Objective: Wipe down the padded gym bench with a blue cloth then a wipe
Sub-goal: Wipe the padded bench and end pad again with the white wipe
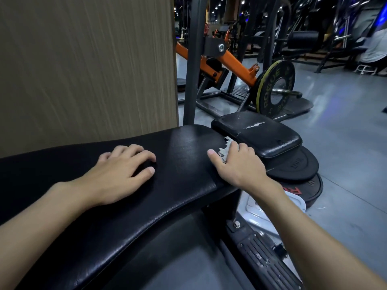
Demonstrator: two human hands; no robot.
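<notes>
The black padded bench point(125, 206) runs from the lower left to the middle right of the view. My left hand point(123, 172) rests flat on the pad, fingers spread, holding nothing. My right hand point(236, 164) presses a crumpled whitish wipe point(226, 148) against the right end of the pad, near the gap to a smaller black seat pad point(257, 132). Most of the wipe is hidden under my fingers. No blue cloth is visible.
A wood-grain wall panel point(83, 70) stands right behind the bench. Stacked black weight plates point(297, 166) lie beside the seat pad. A dark upright post point(194, 59), an orange lever machine point(230, 61) with a Rogue plate point(274, 88) and grey floor point(345, 143) lie beyond.
</notes>
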